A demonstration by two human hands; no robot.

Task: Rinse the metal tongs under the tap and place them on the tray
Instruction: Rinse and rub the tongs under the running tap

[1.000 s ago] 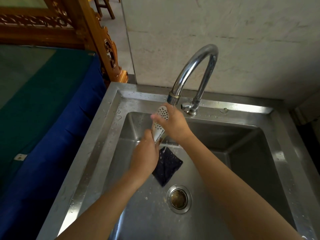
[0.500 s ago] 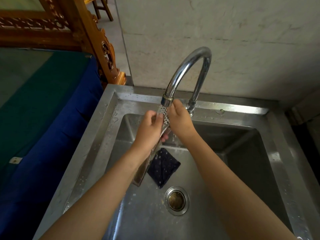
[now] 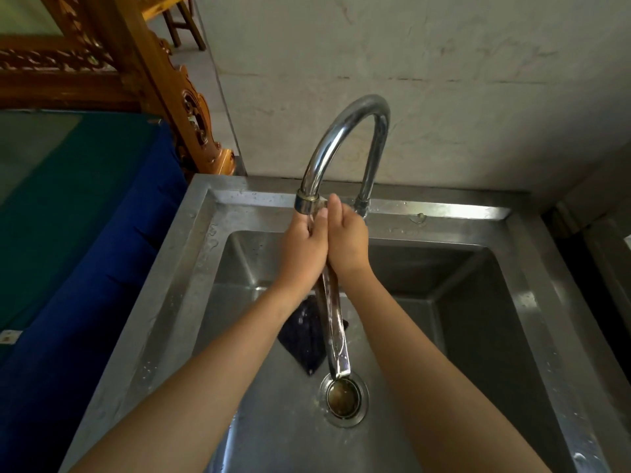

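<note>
We are in the rinsing step. Our left hand (image 3: 302, 249) and right hand (image 3: 348, 240) are pressed together around the upper end of the metal tongs (image 3: 333, 322), directly below the spout of the tap (image 3: 341, 138). Both grips are closed on the tongs: the left wraps it from one side, the right lies flat against the other, fingers pointing up toward the spout. Whether water is running we cannot tell for sure; the metal looks wet and streaked.

The tongs hang over the sink (image 3: 532, 302), clear of its floor as far as we can judge. Their long axis runs from the grips down and toward us. The working end is hidden inside our hands next to the spout, and the joined end points down, ending just above the drain (image 3: 345, 397). A dark cloth (image 3: 304, 336) lies on the sink floor below the grips, behind the tongs.

No tray is in view. We judge the next move calls for one firm hold, lifting the tongs clear of the spout, letting them drip, and turning to find the tray outside this view.
</note>
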